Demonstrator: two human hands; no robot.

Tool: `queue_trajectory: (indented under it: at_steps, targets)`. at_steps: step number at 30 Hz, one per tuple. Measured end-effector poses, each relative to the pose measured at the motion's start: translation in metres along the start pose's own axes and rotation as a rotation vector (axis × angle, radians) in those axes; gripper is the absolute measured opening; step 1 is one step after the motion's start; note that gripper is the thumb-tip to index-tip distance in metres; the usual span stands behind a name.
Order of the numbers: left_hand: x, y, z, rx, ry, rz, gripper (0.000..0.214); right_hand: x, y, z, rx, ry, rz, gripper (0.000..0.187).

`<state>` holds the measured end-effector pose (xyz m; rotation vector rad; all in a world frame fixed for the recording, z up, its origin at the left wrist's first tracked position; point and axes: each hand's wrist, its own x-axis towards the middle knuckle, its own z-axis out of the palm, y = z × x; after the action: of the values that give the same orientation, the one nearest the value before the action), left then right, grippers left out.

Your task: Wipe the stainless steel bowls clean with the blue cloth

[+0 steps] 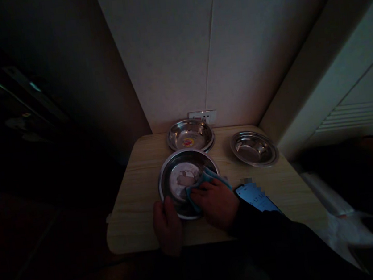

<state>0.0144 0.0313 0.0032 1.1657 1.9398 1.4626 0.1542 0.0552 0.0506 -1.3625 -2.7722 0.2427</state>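
Note:
A shiny metal bowl (179, 168) rests near the middle of a small wooden table, tilted slightly or lying flat; I cannot tell which. My left hand (168, 226) grips its near left rim, thumb and fingers closed on the edge. Inside the bowl, my right hand (216, 201) presses a blue cloth (207, 176) against the right part of the inner surface. Part of the cloth hangs over the right rim. The palm and some fingers of the right hand are hidden from above.
Behind the bowl stand stacked metal bowls (191, 135), the top one with a sticker. More nested metal bowls (254, 149) sit at the table's (137, 208) right. A lit phone (256, 198) lies beside my right forearm. A wall socket (203, 116) is at the back; the room is dim.

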Motion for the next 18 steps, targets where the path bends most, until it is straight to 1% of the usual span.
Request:
queue_trajectory:
  at_steps: [4,6,9,12,14,18]
  targets:
    - [0.001,0.000,-0.002,0.014,0.002,0.008,0.033,0.015,-0.011,0.003,0.104,0.057,-0.048,0.035]
    - [0.002,0.000,-0.003,0.029,0.019,0.012,0.031,0.019,-0.012,0.004,0.152,0.040,-0.098,0.037]
    - [0.001,0.000,-0.003,0.044,0.035,0.018,0.031,0.011,-0.001,0.000,0.149,-0.052,-0.123,0.035]
    - [-0.001,0.002,0.000,0.052,0.020,0.030,0.031,-0.002,0.011,-0.003,0.095,-0.085,-0.062,0.029]
    - [-0.002,0.003,0.000,0.054,0.011,0.040,0.031,-0.004,0.009,-0.001,0.131,-0.056,-0.051,0.030]
    - [-0.002,0.002,-0.004,0.069,0.008,0.058,0.030,0.006,-0.011,0.008,0.348,0.044,-0.073,0.046]
